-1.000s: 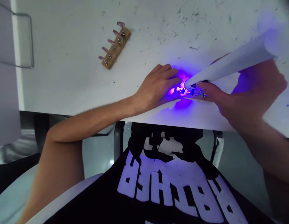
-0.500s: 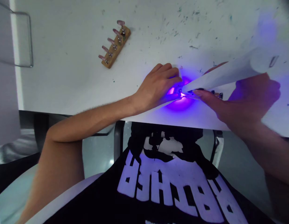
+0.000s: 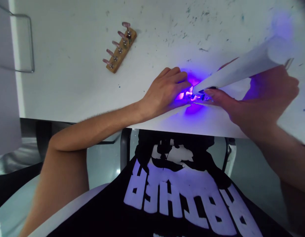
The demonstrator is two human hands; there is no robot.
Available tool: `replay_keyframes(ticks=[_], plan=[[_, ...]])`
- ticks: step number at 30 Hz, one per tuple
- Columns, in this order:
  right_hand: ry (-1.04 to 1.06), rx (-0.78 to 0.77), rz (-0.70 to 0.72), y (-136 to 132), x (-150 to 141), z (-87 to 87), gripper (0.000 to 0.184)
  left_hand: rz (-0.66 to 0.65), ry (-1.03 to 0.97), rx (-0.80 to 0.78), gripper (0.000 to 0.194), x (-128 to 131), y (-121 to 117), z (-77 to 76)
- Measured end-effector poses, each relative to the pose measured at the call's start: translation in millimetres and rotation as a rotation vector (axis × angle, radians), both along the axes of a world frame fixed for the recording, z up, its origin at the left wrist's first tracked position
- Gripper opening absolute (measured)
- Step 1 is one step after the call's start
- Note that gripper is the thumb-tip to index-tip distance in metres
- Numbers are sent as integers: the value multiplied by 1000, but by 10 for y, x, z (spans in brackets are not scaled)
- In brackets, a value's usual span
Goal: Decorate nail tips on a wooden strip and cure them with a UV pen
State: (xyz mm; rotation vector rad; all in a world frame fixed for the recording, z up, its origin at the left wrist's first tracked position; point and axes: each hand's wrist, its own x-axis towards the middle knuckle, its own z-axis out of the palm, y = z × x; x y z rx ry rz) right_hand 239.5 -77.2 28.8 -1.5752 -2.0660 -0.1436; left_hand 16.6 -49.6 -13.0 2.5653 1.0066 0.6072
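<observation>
My right hand (image 3: pixel 261 98) is wrapped round a white pen-shaped lamp (image 3: pixel 238 67) whose tip throws violet light onto the white table (image 3: pixel 68 82). Under the glow lies a small holder with metal clips (image 3: pixel 200 96), mostly hidden by my fingers. My left hand (image 3: pixel 167 90) rests on the table beside it, fingers curled over the holder's left end, pressing it down. Farther back on the left sits a wooden strip (image 3: pixel 120 49) carrying several pink nail tips on clips.
A thin metal wire frame (image 3: pixel 29 42) stands at the table's left edge. The table's near edge runs just below my hands, with a chair frame (image 3: pixel 124 148) and my black printed shirt (image 3: pixel 177 194) beneath. Dark specks dot the far tabletop.
The lamp tip dipped left and lower half a second ago, then came back up and right. My left hand has stayed put.
</observation>
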Motion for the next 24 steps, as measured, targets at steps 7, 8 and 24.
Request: replay_keyframes(ticks=[7, 8, 24], plan=[[-42, -2, 60, -91, 22, 47, 66, -9, -12, -68, 27, 0, 26, 35], [-41, -8, 73, -99, 28, 51, 67, -9, -20, -74, 27, -1, 28, 37], [58, -108, 19, -13, 29, 73, 65, -7, -6, -31, 33, 1, 8, -6]])
